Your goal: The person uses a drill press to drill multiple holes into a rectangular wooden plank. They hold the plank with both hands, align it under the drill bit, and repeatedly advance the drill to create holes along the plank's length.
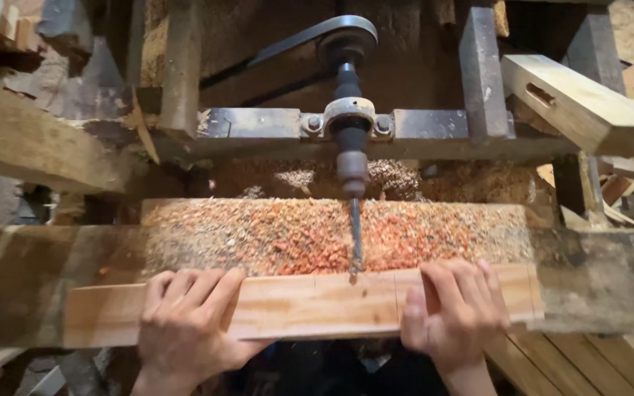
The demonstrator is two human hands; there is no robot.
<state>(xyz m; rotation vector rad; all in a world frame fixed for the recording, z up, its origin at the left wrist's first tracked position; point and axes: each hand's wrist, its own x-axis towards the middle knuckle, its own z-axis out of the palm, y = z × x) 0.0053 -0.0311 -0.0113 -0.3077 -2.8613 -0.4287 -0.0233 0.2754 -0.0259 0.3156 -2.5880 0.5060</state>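
Observation:
A pale wooden plank point(310, 304) lies across the front of a machine table, with pencil lines drawn across its top. My left hand point(185, 323) grips its left part, fingers over the far edge. My right hand point(453, 315) grips its right part the same way. A horizontal drill bit point(356, 235) on a dark spindle point(350, 139) points at the plank's far edge, its tip meeting the wood between my hands.
Reddish wood shavings point(295, 235) cover the table behind the plank. A belt and pulley point(346, 37) drive the spindle, held in a bearing on a steel bar point(258, 128). A mortised beam point(581, 103) leans at the upper right. More planks point(574, 367) lie at the lower right.

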